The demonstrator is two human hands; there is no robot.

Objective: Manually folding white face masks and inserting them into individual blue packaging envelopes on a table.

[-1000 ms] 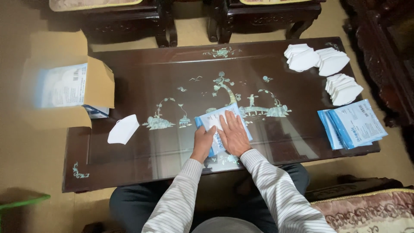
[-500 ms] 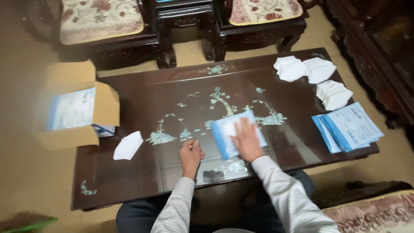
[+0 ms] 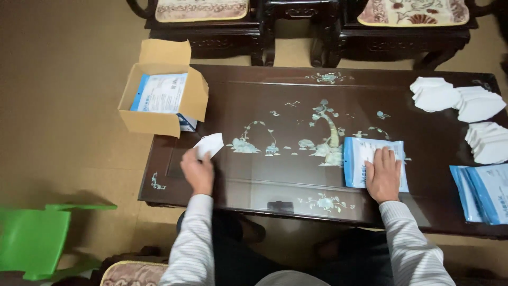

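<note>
My right hand point(image 3: 383, 175) lies flat, fingers spread, on a blue and white plastic pouch point(image 3: 365, 159) on the dark inlaid table point(image 3: 286, 175). My left hand point(image 3: 197, 172) reaches to the table's left side and touches a folded white mask point(image 3: 210, 144); its fingers curl at the mask's lower edge. I cannot tell whether the mask is gripped or only touched.
An open cardboard box point(image 3: 161, 100) holding blue and white pouches sits at the table's left end. Stacks of white masks point(image 3: 457, 100) lie at the far right, and several flat pouches point(image 3: 484, 193) at the right edge. Dark wooden chairs point(image 3: 296, 24) stand behind; a green plastic stool point(image 3: 37, 238) stands lower left.
My left hand left the pouch and moved left to the white mask. My right hand stayed flat on the pouch. The view swung leftward.
</note>
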